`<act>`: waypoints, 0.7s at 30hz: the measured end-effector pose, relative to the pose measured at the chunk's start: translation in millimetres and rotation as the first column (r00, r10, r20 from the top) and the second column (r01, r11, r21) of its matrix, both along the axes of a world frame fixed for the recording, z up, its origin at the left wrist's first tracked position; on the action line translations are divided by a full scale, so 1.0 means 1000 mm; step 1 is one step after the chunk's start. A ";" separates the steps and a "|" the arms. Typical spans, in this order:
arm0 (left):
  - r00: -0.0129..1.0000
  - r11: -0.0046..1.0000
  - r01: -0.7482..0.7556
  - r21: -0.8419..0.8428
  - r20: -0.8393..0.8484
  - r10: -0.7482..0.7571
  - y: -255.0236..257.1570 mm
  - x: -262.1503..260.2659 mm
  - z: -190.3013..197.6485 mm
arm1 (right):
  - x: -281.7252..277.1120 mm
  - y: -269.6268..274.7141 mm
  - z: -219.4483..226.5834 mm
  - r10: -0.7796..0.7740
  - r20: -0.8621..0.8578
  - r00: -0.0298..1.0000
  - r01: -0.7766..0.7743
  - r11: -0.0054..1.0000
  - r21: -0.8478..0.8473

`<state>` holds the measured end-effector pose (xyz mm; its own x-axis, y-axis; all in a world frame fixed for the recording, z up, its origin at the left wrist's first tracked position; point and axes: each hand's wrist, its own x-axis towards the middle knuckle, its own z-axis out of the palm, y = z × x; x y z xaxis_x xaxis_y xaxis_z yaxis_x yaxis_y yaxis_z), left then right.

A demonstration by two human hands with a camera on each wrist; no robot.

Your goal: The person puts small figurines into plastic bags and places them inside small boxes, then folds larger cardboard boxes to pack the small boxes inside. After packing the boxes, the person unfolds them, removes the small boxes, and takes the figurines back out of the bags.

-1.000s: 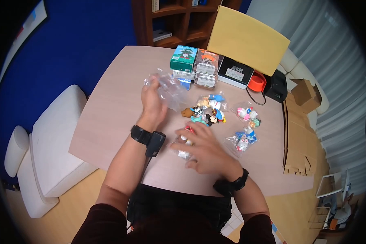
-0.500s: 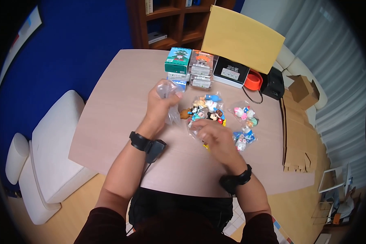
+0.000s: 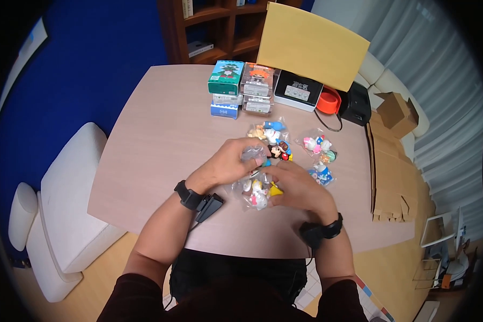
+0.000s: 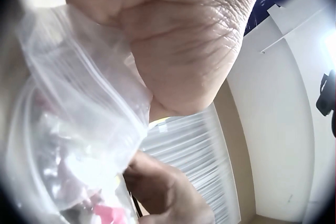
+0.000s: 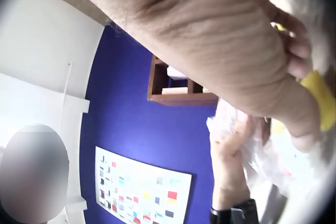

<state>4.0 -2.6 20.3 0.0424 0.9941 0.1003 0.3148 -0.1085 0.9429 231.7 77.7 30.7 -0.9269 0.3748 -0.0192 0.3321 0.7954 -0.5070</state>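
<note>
My left hand [image 3: 228, 163] grips a crumpled clear plastic bag [image 3: 252, 154], its fingertips close to those of my right hand [image 3: 303, 188]. Below them lie small white figures [image 3: 258, 199] in clear plastic, beside a yellow piece [image 3: 275, 189] at my right hand. In the right wrist view, my right thumb presses the yellow piece [image 5: 319, 98] and the other fingers curl behind it. The left wrist view shows the clear bag [image 4: 86, 82] hanging beside my left palm [image 4: 178, 50], with pink and white shapes behind the plastic.
More bagged figures [image 3: 273, 134] lie just beyond my hands, others [image 3: 317, 144] to the right. Stacked boxes [image 3: 225, 78], a black-and-white box [image 3: 298, 91] and a red round item [image 3: 328, 101] stand at the table's back. Flattened cardboard [image 3: 389, 177] lies along the right edge.
My left hand has come down and right with the clear bag, meeting my right hand. My right hand has shifted right, and the white figures and yellow piece now show between the hands.
</note>
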 end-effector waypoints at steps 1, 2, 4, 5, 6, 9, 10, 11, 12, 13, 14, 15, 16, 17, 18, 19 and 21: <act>0.999 0.997 -0.015 -0.079 0.046 0.019 0.000 0.001 0.002 | -0.002 0.002 -0.020 0.059 -0.113 0.992 -0.045 0.991 0.126; 0.999 0.997 -0.012 -0.076 0.042 0.015 0.002 0.000 0.000 | -0.005 -0.002 -0.021 0.057 -0.117 0.991 -0.041 0.991 0.129; 1.000 0.999 0.006 0.054 -0.022 -0.005 0.005 -0.004 -0.010 | -0.012 -0.007 -0.021 -0.018 -0.120 0.993 0.023 0.999 0.045; 1.000 0.998 0.010 0.055 -0.026 -0.008 0.007 -0.005 -0.014 | -0.014 -0.006 -0.020 -0.021 -0.125 0.992 0.027 0.999 0.046; 1.000 0.998 -0.010 0.054 0.023 0.009 0.008 -0.005 -0.016 | -0.016 -0.006 -0.019 -0.020 -0.150 0.988 0.022 1.000 0.009; 0.991 0.998 -0.048 0.045 0.124 0.042 0.011 -0.003 -0.027 | -0.018 -0.006 -0.017 -0.063 -0.226 0.972 0.050 0.997 -0.065; 0.982 0.997 -0.069 0.035 0.179 0.062 0.012 -0.002 -0.028 | -0.019 -0.006 -0.017 -0.104 -0.271 0.957 0.078 0.991 -0.107; 0.982 0.997 -0.066 0.037 0.178 0.059 0.012 -0.001 -0.028 | -0.019 -0.005 -0.018 -0.106 -0.272 0.956 0.080 0.991 -0.105; 0.972 0.997 -0.076 -0.007 0.223 0.076 0.012 0.000 -0.027 | -0.019 -0.004 -0.020 -0.110 -0.283 0.953 0.072 0.987 -0.142; 0.959 0.995 -0.084 -0.050 0.267 0.095 0.011 0.000 -0.025 | -0.020 -0.003 -0.020 -0.113 -0.293 0.949 0.062 0.982 -0.177; 0.959 0.995 -0.084 -0.047 0.266 0.093 0.012 0.000 -0.025 | -0.021 -0.003 -0.019 -0.112 -0.295 0.949 0.062 0.983 -0.174; 0.946 0.995 -0.071 -0.064 0.313 0.087 0.013 -0.002 -0.028 | -0.022 -0.004 -0.018 -0.121 -0.308 0.944 0.057 0.976 -0.209; 0.930 0.995 -0.057 -0.080 0.359 0.082 0.013 -0.003 -0.030 | -0.023 -0.005 -0.018 -0.131 -0.320 0.938 0.052 0.968 -0.244; 0.930 0.995 -0.055 -0.078 0.358 0.080 0.014 -0.002 -0.033 | -0.024 -0.005 -0.020 -0.132 -0.322 0.938 0.053 0.969 -0.242; 0.924 0.995 -0.082 -0.057 0.371 0.097 0.015 -0.001 -0.035 | -0.026 -0.004 -0.025 -0.139 -0.346 0.928 0.037 0.958 -0.286; 0.916 0.994 -0.108 -0.037 0.384 0.114 0.016 0.000 -0.034 | -0.026 -0.004 -0.028 -0.148 -0.369 0.918 0.020 0.944 -0.328; 0.924 0.993 -0.115 -0.035 0.362 0.120 0.013 0.000 -0.029 | -0.024 -0.003 -0.035 -0.240 -0.402 0.883 0.039 0.894 -0.447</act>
